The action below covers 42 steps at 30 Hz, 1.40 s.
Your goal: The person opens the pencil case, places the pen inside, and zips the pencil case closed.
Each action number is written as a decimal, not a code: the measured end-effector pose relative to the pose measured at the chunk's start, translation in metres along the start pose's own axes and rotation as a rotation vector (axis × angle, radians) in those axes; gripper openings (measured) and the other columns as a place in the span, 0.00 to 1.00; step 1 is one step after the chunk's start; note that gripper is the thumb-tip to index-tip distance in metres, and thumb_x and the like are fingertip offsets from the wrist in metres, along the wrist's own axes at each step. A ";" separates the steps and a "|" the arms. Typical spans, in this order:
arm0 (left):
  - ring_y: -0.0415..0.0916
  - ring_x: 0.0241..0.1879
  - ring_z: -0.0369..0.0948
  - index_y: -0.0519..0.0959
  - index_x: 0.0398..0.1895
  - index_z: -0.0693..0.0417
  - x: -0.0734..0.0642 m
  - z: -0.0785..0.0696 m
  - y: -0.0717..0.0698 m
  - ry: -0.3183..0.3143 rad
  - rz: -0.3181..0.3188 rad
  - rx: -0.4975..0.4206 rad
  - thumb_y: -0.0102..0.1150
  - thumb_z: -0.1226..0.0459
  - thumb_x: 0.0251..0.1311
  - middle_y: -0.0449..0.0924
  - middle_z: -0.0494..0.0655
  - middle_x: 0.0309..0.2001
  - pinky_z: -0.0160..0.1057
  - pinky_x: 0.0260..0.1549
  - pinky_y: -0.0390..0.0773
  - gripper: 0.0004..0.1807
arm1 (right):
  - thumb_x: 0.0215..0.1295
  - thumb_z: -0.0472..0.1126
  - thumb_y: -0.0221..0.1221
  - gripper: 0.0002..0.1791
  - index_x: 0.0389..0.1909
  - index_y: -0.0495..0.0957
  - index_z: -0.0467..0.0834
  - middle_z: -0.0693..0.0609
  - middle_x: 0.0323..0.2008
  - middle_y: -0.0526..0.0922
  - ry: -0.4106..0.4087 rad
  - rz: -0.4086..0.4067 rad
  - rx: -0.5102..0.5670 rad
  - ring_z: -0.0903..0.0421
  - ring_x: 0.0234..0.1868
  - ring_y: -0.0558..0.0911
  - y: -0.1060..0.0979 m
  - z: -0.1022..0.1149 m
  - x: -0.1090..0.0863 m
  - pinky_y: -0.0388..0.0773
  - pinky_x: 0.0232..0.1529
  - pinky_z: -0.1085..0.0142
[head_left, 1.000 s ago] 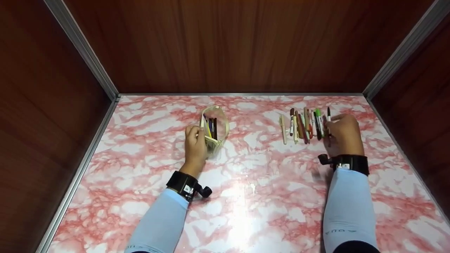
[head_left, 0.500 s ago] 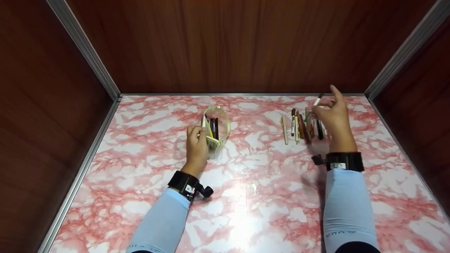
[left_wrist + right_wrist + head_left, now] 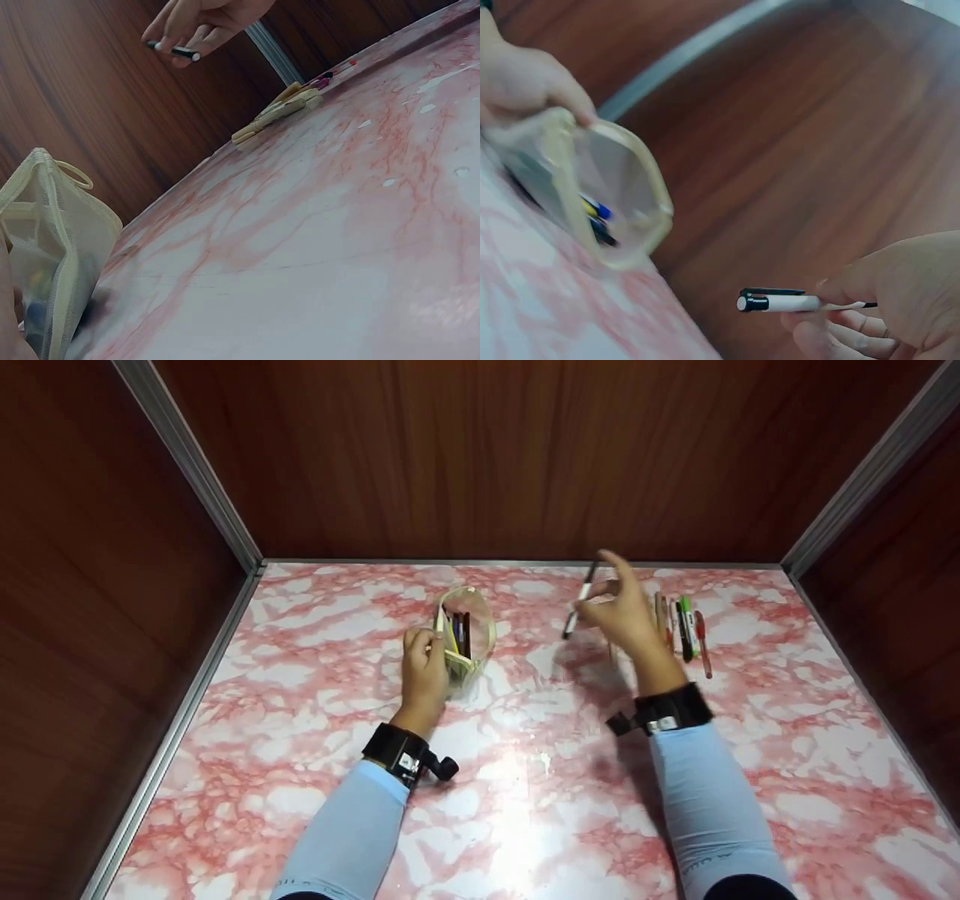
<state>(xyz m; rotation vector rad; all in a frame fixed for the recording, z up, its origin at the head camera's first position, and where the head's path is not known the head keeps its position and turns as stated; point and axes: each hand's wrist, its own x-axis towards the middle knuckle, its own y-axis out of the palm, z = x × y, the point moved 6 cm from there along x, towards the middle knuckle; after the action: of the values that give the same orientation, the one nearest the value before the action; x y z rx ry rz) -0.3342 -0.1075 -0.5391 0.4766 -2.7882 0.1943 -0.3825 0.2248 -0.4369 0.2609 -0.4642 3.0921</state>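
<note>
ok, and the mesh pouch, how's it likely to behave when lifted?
The pouch probably flexes: its see-through walls look thin, though the cream trim may stiffen the mouth. It's likely light, with the pens inside perhaps adding most of the weight. Unsupported, it might sag or tip; the left hand grips its rim.

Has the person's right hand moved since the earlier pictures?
Yes, leftward: in the head view, the right hand was right of the green-capped pen; now it's left of it, nearer the pouch.
</note>
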 end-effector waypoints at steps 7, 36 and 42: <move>0.76 0.46 0.43 0.79 0.41 0.65 0.001 0.000 0.001 -0.005 0.020 0.002 0.55 0.65 0.85 0.72 0.54 0.55 0.33 0.44 0.80 0.12 | 0.64 0.25 0.74 0.54 0.87 0.60 0.49 0.49 0.40 0.88 0.086 0.064 0.070 0.47 0.37 0.92 0.070 -0.007 0.008 0.95 0.43 0.54; 0.78 0.48 0.44 0.80 0.40 0.58 0.000 0.001 0.000 -0.030 0.003 0.021 0.56 0.61 0.86 0.74 0.52 0.57 0.37 0.45 0.83 0.12 | 0.76 0.36 0.68 0.20 0.64 0.85 0.35 0.36 0.47 0.93 0.068 0.289 -0.184 0.35 0.48 0.93 0.106 -0.008 -0.001 0.94 0.50 0.47; 0.79 0.47 0.45 0.80 0.39 0.58 0.000 0.002 -0.001 -0.021 0.009 0.027 0.55 0.62 0.86 0.74 0.52 0.57 0.37 0.45 0.82 0.12 | 0.79 0.38 0.65 0.19 0.64 0.86 0.34 0.37 0.46 0.93 0.046 0.174 -0.269 0.49 0.39 0.93 0.040 -0.023 0.005 0.93 0.43 0.56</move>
<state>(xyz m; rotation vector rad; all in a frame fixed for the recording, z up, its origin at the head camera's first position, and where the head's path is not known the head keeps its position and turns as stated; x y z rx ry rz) -0.3348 -0.1089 -0.5408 0.4755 -2.8116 0.2308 -0.3924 0.1932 -0.4695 0.1533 -0.9376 3.1390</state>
